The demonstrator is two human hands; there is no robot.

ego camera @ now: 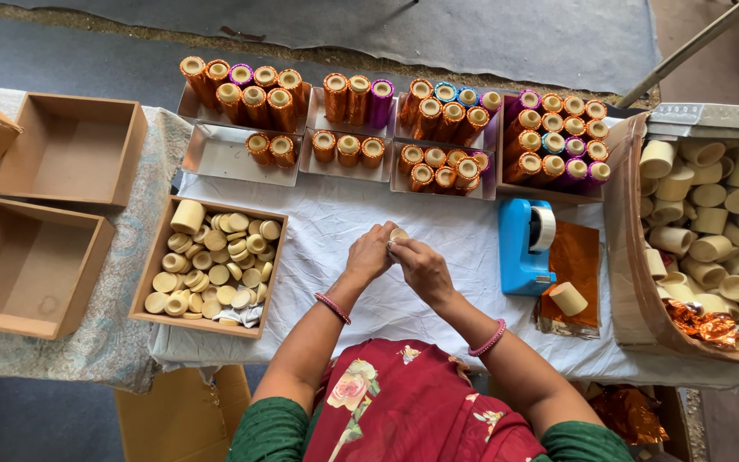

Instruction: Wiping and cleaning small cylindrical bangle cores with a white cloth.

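A small cream-coloured tube (399, 233) is held above the middle of the desk (472, 248), clamped between the left hand (369, 253) and the right hand (421, 267), which are pressed together around it. Only the pale round top of the tube is seen between the fingertips; the rest is hidden by the fingers, and whether any foil is on it cannot be told. Both wrists carry pink bangles. The desk is covered by a white cloth. To the left, a brown box (164, 248) is filled with short cream tubes and round caps. Further left, two empty brown boxes (70, 145) are set on a patterned cloth. Along the far edge, shallow trays (215, 158) hold tubes wrapped in copper, purple and blue foil, lying in rows. Just right of the hands a blue tape dispenser (523, 248) stands, and beside it a stack of copper foil sheets (576, 257) lies with one bare cream tube (568, 299) resting on it. At the far right, a large carton (630, 257) is heaped with bare cream tubes.
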